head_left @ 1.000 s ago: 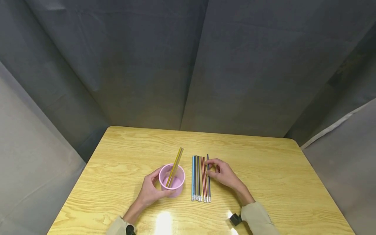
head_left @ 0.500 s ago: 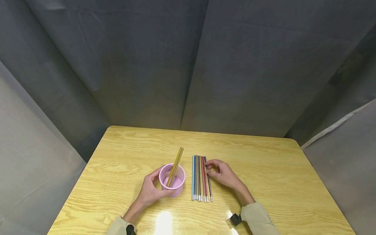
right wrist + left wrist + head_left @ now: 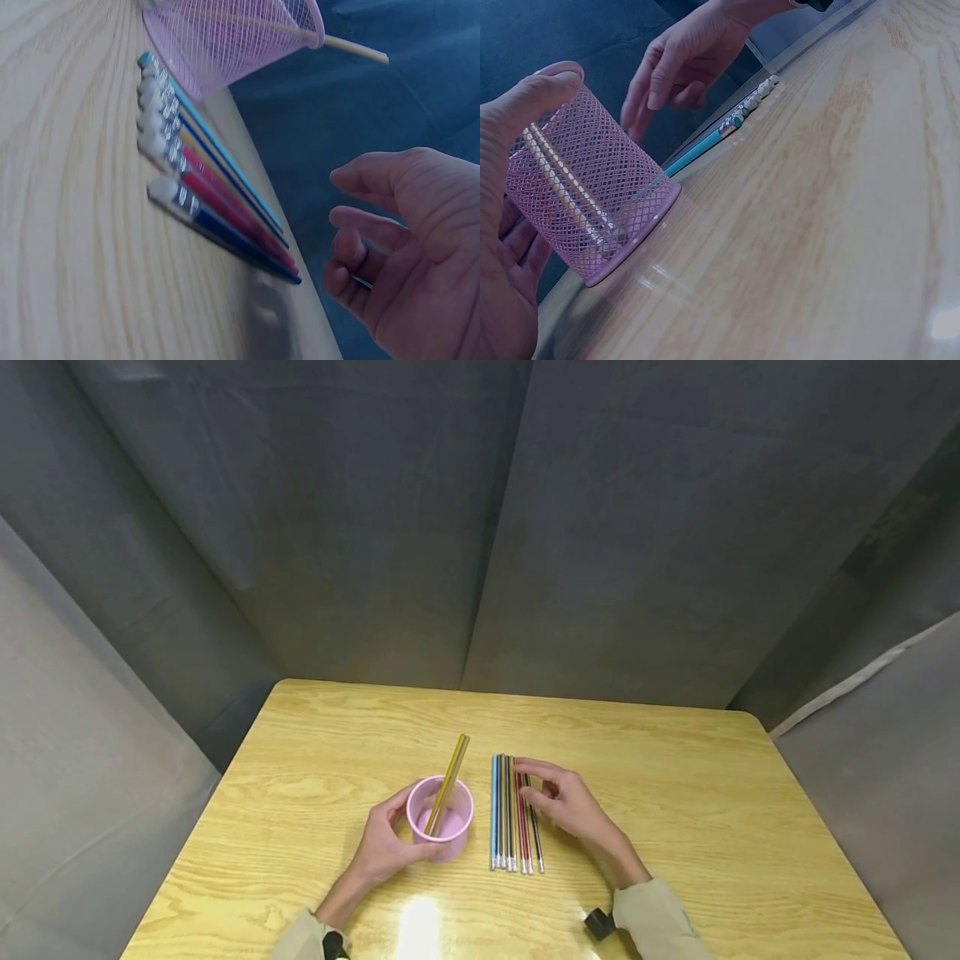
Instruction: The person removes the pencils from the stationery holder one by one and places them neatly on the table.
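A pink mesh pencil cup [image 3: 454, 851] stands on the table, and my left hand [image 3: 381, 846] grips its side with the thumb near the rim [image 3: 559, 69]. Two yellowish pencils [image 3: 453, 770] lean inside it. Just right of the cup lies a row of several pencils [image 3: 504, 835] in light blue, dark, yellow and red, eraser ends toward me. The rightmost, a dark blue pencil [image 3: 232, 241], sits slightly slanted, a small gap from the others at its eraser end. My right hand [image 3: 572, 806] hovers over the row's far end, fingers loosely bent and holding nothing.
The wooden table [image 3: 712, 827] extends to both sides and behind the pencils. Grey curtains [image 3: 360, 568] enclose its back and sides. A small black device [image 3: 599, 924] sits at the right sleeve.
My right hand slid the dark blue pencil left against the row, its eraser end swinging slightly right. The fingers have since let go and shifted a little left over the row. The left hand stays.
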Demonstrator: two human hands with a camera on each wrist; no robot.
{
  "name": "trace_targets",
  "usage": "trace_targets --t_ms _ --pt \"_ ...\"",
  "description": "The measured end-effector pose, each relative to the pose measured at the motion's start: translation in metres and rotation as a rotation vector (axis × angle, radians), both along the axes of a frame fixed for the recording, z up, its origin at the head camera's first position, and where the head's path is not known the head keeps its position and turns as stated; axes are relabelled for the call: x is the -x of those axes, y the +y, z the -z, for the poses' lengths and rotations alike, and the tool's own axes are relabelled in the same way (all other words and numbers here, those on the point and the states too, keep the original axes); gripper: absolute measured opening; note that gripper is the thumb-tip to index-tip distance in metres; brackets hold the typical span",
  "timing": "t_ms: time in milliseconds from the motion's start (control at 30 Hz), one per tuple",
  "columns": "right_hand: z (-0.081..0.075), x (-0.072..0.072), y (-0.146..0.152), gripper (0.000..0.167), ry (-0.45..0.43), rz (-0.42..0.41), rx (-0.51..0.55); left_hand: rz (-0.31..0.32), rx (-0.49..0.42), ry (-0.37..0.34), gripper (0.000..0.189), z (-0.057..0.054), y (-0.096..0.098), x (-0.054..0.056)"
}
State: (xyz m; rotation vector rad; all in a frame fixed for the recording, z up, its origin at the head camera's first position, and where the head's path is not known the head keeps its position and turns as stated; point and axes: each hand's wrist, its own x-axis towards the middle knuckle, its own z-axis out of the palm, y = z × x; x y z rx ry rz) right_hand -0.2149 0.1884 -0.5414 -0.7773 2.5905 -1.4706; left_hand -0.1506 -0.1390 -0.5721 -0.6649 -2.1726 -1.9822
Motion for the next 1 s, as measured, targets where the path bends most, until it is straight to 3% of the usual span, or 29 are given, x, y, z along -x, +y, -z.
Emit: trace_targets --t_ms 600,1000 --pt "-0.024 -0.017 -0.031 0.046 0.161 -0.146 0.139 0.02 -0.012 -0.036 0.085 0.001 0.0 -0.001" --pt "-0.033 -0.022 -0.049 0.052 0.2 -0.232 0.168 0.018 0.0 -0.022 0.086 0.002 -0.001 -0.001"
